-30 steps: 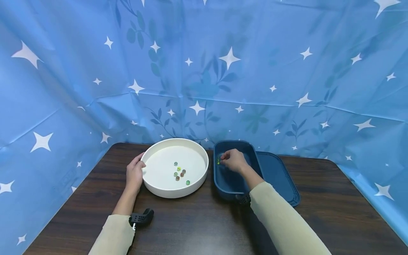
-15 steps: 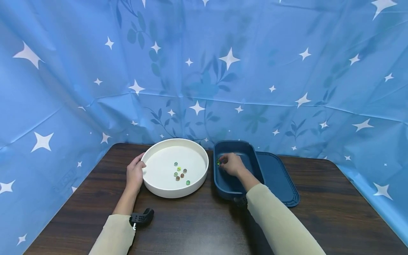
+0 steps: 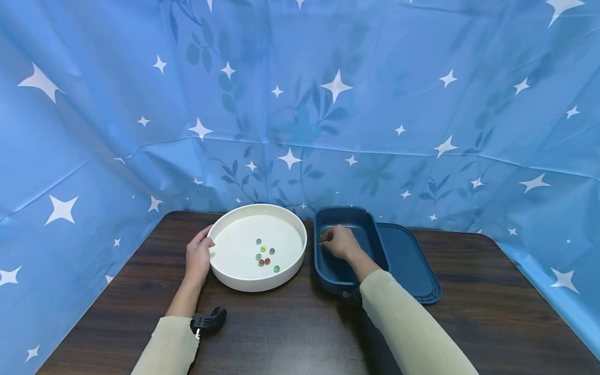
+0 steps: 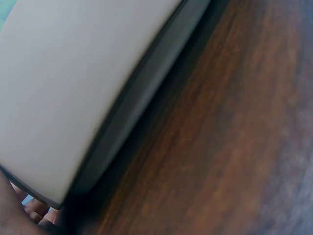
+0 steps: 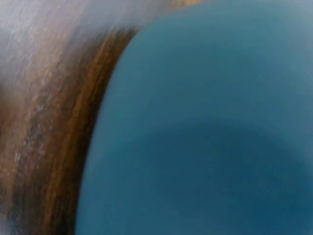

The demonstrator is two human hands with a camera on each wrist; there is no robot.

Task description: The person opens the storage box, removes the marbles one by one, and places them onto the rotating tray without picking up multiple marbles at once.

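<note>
A round white tray [image 3: 255,284] with a raised rim stands on the table, with several glass marbles [image 3: 263,249] lying in it. My left hand [image 3: 199,255] grips its left side, thumb at the rim and fingers along the outer wall; in the left wrist view the tray's pale wall [image 4: 73,88] fills much of the picture. Inside the dark blue box [image 3: 328,281] my right hand [image 3: 342,243] reaches to the left wall. Its bent fingertips are at some green marbles [image 3: 321,238], mostly covered by the fingers. Whether they pinch one is hidden.
A flat blue lid [image 3: 412,260] lies against the box's right side, partly behind my right forearm. Dark wood tabletop [image 3: 290,333] extends in front. A blue curtain [image 3: 300,104] with white stars hangs behind the table.
My right hand has shifted slightly left and down inside the box, its fingertips now over the green marbles. One or two marbles in the tray moved very slightly. My left hand stays put.
</note>
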